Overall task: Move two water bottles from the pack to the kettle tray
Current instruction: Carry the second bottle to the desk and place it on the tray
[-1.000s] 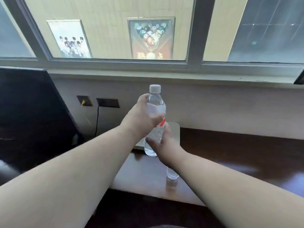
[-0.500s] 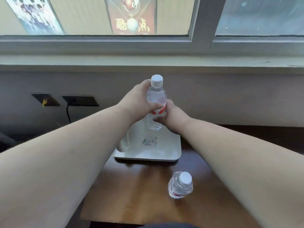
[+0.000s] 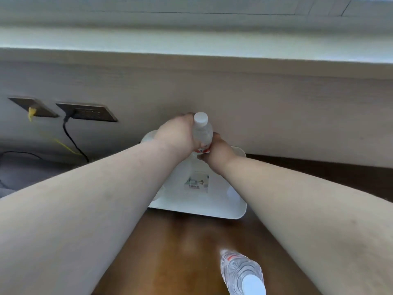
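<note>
A clear water bottle (image 3: 202,131) with a white cap stands upright at the far end of the white kettle tray (image 3: 198,206). My left hand (image 3: 177,137) wraps its left side and my right hand (image 3: 217,153) grips its lower right, over the red label. The bottle's base is hidden by my hands, so contact with the tray cannot be told. A second water bottle (image 3: 242,271) stands on the brown wooden table (image 3: 180,252) near me, at the lower right, with no hand on it. The pack is not in view.
The tray sits against a pale wall under a window sill (image 3: 191,45). Two dark wall sockets (image 3: 87,112) at the left hold a black cable (image 3: 72,141) and a yellow cable (image 3: 32,112). A small printed card (image 3: 196,182) lies in the tray.
The view has tilted down and closer. Both hands have carried the bottle farther out and lower, to the tray's far end. The second bottle stays where it was on the table.
</note>
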The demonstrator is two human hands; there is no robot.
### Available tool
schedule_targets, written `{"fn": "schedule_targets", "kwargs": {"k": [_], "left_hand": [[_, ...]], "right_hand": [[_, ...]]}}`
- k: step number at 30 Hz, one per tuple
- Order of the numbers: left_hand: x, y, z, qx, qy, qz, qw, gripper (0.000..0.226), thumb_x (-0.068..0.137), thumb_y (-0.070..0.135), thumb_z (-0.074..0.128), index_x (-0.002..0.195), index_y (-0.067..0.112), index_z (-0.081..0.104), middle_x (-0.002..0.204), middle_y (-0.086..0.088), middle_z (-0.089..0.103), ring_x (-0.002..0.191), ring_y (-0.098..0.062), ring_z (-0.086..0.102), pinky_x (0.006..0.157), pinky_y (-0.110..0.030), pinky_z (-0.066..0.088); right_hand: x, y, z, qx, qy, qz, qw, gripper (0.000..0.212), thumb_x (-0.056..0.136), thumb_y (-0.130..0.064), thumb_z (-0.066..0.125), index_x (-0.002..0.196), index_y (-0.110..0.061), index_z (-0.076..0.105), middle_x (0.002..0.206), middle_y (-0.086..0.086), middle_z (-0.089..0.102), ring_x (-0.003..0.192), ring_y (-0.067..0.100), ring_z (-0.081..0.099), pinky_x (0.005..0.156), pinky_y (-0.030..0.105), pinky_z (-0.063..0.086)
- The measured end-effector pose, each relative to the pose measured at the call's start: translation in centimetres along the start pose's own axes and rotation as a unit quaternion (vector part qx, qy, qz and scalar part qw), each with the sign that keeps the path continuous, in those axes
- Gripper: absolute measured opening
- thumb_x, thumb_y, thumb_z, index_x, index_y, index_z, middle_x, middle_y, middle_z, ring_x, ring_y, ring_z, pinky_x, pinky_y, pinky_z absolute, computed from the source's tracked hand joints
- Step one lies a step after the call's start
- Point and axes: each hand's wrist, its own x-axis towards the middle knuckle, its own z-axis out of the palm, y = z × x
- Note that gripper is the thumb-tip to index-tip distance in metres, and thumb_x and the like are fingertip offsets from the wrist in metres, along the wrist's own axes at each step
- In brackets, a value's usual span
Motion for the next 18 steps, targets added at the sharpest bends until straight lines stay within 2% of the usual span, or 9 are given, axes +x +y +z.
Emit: {"fn": "schedule_targets", "kwargs": {"k": [4, 6, 10, 13, 18], "left_hand": [[0.2, -0.4, 0.5, 0.036, -0.005, 0.006, 0.999, 0.025, 0.086, 0.029, 0.064, 0.106, 0.015, 0.057, 0.105, -0.008, 0.068, 0.095, -0.034, 0.063, 0.068, -0.032, 0.043], [0.4, -0.6, 0.8, 0.042, -0.003, -0.002, 0.999, 0.026, 0.087, 0.028, 0.064, 0.108, 0.016, 0.055, 0.105, -0.009, 0.067, 0.094, -0.035, 0.062, 0.067, -0.032, 0.041], [0.7, -0.9, 1.3, 0.040, -0.002, -0.016, 0.999, 0.039, 0.084, 0.024, 0.068, 0.118, 0.014, 0.050, 0.108, -0.012, 0.067, 0.094, -0.036, 0.063, 0.075, -0.038, 0.050], [0.6, -0.9, 1.6, 0.045, -0.001, -0.016, 0.999, 0.051, 0.084, 0.023, 0.072, 0.126, 0.011, 0.044, 0.110, -0.014, 0.066, 0.095, -0.037, 0.063, 0.078, -0.041, 0.051], [-0.8, -0.7, 1.6, 0.038, 0.002, -0.021, 0.999, 0.077, 0.084, 0.020, 0.075, 0.145, 0.014, 0.028, 0.116, -0.016, 0.063, 0.101, -0.036, 0.062, 0.073, -0.037, 0.047]], "right_hand": [[0.4, 0.1, 0.5, -0.009, -0.004, 0.019, 1.000, 0.059, 0.086, -0.020, 0.077, 0.135, -0.007, 0.048, 0.123, 0.013, 0.066, 0.112, 0.032, 0.062, 0.090, 0.035, 0.049], [0.3, 0.1, 0.6, -0.005, 0.000, 0.026, 1.000, 0.055, 0.089, -0.018, 0.073, 0.136, -0.007, 0.047, 0.124, 0.014, 0.065, 0.112, 0.032, 0.062, 0.086, 0.031, 0.046], [0.1, -0.1, 0.5, 0.001, -0.017, 0.021, 1.000, 0.050, 0.094, -0.012, 0.067, 0.139, -0.006, 0.046, 0.127, 0.013, 0.063, 0.115, 0.031, 0.059, 0.085, 0.027, 0.041], [-0.2, -0.3, 0.2, 0.020, -0.032, 0.012, 0.999, 0.045, 0.095, -0.009, 0.062, 0.138, -0.008, 0.047, 0.127, 0.013, 0.062, 0.116, 0.029, 0.059, 0.087, 0.026, 0.041], [-2.2, 0.5, -1.2, -0.007, -0.041, -0.007, 0.999, 0.058, 0.092, -0.019, 0.067, 0.143, -0.012, 0.040, 0.136, 0.010, 0.058, 0.121, 0.030, 0.056, 0.084, 0.022, 0.037]]}}
